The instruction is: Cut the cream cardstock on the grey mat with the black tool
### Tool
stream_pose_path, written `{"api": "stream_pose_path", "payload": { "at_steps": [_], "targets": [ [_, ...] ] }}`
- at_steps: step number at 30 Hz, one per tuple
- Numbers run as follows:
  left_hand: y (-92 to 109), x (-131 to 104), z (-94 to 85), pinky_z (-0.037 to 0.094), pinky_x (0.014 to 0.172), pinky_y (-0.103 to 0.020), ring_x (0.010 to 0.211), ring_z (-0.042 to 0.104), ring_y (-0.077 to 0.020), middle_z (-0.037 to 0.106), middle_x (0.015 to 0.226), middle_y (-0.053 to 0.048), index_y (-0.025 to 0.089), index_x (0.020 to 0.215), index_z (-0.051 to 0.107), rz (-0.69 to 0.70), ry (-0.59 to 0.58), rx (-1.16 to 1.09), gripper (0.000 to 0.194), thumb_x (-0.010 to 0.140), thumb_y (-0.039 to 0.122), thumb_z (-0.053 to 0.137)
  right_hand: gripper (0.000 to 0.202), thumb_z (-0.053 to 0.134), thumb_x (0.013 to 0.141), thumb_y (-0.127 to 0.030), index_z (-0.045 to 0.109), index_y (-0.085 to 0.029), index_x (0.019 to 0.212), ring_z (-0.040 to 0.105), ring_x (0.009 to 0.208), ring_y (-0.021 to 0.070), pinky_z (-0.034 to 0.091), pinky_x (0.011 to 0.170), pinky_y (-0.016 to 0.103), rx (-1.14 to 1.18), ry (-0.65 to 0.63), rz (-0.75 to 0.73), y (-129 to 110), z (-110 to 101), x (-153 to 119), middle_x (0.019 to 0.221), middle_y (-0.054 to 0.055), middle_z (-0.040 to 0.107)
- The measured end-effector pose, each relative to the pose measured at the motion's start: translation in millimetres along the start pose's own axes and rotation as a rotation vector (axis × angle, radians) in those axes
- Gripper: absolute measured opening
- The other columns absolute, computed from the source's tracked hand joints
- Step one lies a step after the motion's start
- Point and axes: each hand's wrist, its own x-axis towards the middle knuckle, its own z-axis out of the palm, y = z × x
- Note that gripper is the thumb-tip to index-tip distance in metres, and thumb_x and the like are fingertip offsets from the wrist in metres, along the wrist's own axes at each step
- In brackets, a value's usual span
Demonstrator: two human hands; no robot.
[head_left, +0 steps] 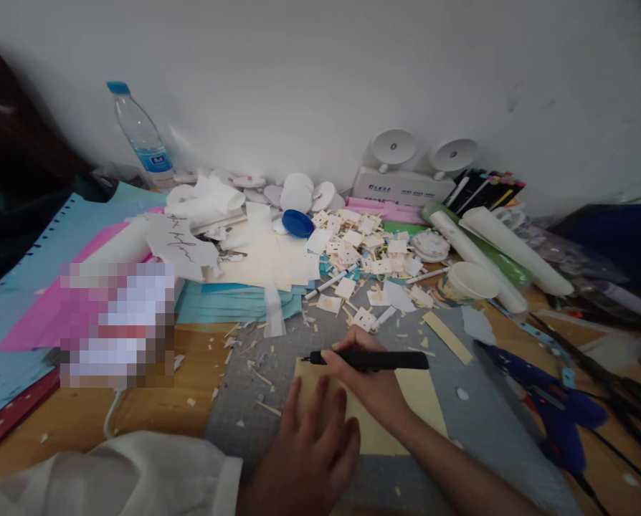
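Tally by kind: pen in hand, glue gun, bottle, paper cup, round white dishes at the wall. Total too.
Black pen in right hand: 1
Blue glue gun: 1
Bottle: 1
Paper cup: 1
Round white dishes: 2
Total: 6

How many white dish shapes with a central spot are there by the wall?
2: one white round dish above the left part of the pale printed box, the second dish above its right end. Others could be hidden behind the clutter.
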Motion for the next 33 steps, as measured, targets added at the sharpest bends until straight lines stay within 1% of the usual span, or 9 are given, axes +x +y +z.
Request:
{"api": "stream_pose_path", "payload": {
  "at_steps": [4, 8, 14, 15, 19, 25, 27, 30, 33],
  "targets": [
    [-0.1, 0.3, -1.8, 0.015, 0.106, -0.072, 0.127, 0.046, -0.0427, 0.049, 0.139, -0.019, 0.016, 0.129, 0.050, -0.002, -0.039, -0.025, 0.035, 0.095, 0.023, 0.047, 0.029, 0.068, 0.073, -0.042, 0.049, -0.023, 0.061, 0.047, 0.055, 0.0138, 0.039, 0.053, 0.027, -0.019, 0.004, -0.018, -0.9, -0.5, 0.1, 0.055, -0.004, 0.050],
    [0.0, 0.5, -2.8, 0.016, 0.107, -0.072, 0.128, 0.045, -0.0426, 0.048, 0.139, -0.019, 0.016, 0.130, 0.050, -0.011, -0.029, -0.024, 0.035, 0.095, 0.021, 0.047, 0.029, 0.068, 0.072, -0.042, 0.049, -0.024, 0.061, 0.047, 0.054, 0.0142, 0.039, 0.052, 0.027, -0.017, 0.010, -0.001, -1.5, 0.1, 0.2, 0.055, -0.004, 0.050],
    [-1.3, 0.7, -4.0, 0.031, 0.097, -0.073, 0.127, 0.043, -0.0491, 0.046, 0.140, -0.024, 0.013, 0.131, 0.048, 0.008, -0.066, -0.084, 0.041, 0.094, 0.027, 0.046, 0.030, 0.069, 0.072, -0.043, 0.048, -0.025, 0.061, 0.047, 0.056, 0.0161, 0.041, 0.054, 0.030, -0.007, 0.008, 0.010, -0.2, 0.6, 0.0, 0.057, -0.002, 0.052],
    [-1.3, 0.6, -4.0, 0.031, 0.097, -0.073, 0.128, 0.042, -0.0491, 0.046, 0.140, -0.023, 0.013, 0.132, 0.048, 0.005, -0.067, -0.085, 0.041, 0.093, 0.027, 0.046, 0.030, 0.069, 0.072, -0.043, 0.048, -0.025, 0.061, 0.047, 0.056, 0.0162, 0.040, 0.054, 0.030, -0.006, 0.003, 0.013, -0.1, 0.5, 0.0, 0.057, -0.002, 0.051],
    [-0.5, -0.3, -3.8, 0.022, 0.103, -0.073, 0.133, 0.037, -0.0465, 0.042, 0.144, -0.022, 0.015, 0.135, 0.046, -0.009, -0.105, -0.104, 0.045, 0.092, 0.026, 0.049, 0.028, 0.069, 0.074, -0.043, 0.049, -0.026, 0.062, 0.046, 0.054, 0.0158, 0.038, 0.050, 0.029, -0.001, -0.016, 0.019, 1.3, -0.3, 0.2, 0.054, -0.003, 0.051],
    [-0.4, -0.3, -4.6, 0.031, 0.097, -0.073, 0.133, 0.035, -0.0495, 0.040, 0.145, -0.025, 0.013, 0.137, 0.044, 0.001, -0.136, -0.117, 0.047, 0.093, 0.029, 0.046, 0.028, 0.070, 0.073, -0.041, 0.050, -0.024, 0.064, 0.046, 0.055, 0.0137, 0.038, 0.051, 0.026, -0.008, -0.011, 0.015, 4.1, -1.1, 0.1, 0.056, -0.004, 0.050],
    [-0.7, -0.6, -3.7, 0.029, 0.099, -0.073, 0.133, 0.035, -0.0488, 0.039, 0.146, -0.025, 0.013, 0.138, 0.043, 0.003, -0.136, -0.121, 0.049, 0.092, 0.030, 0.047, 0.028, 0.070, 0.074, -0.041, 0.050, -0.024, 0.065, 0.045, 0.055, 0.0134, 0.038, 0.051, 0.026, -0.005, -0.012, 0.013, 4.1, -1.2, -0.1, 0.057, -0.004, 0.050],
    [-1.1, -1.8, -1.2, 0.021, 0.101, -0.076, 0.135, 0.032, -0.0489, 0.036, 0.147, -0.025, 0.013, 0.140, 0.041, 0.006, -0.137, -0.138, 0.052, 0.091, 0.029, 0.048, 0.028, 0.070, 0.074, -0.041, 0.050, -0.025, 0.064, 0.045, 0.054, 0.0140, 0.037, 0.050, 0.027, 0.002, -0.017, 0.015, 2.6, -1.2, -0.2, 0.056, -0.004, 0.050],
    [-1.5, -2.3, -0.4, 0.021, 0.099, -0.077, 0.135, 0.029, -0.0504, 0.034, 0.148, -0.026, 0.012, 0.141, 0.040, 0.005, -0.158, -0.166, 0.053, 0.092, 0.030, 0.048, 0.028, 0.069, 0.073, -0.042, 0.049, -0.025, 0.063, 0.045, 0.054, 0.0144, 0.037, 0.051, 0.027, 0.009, -0.012, 0.017, 0.0, -1.1, 0.1, 0.056, -0.004, 0.049]
  ]
}}
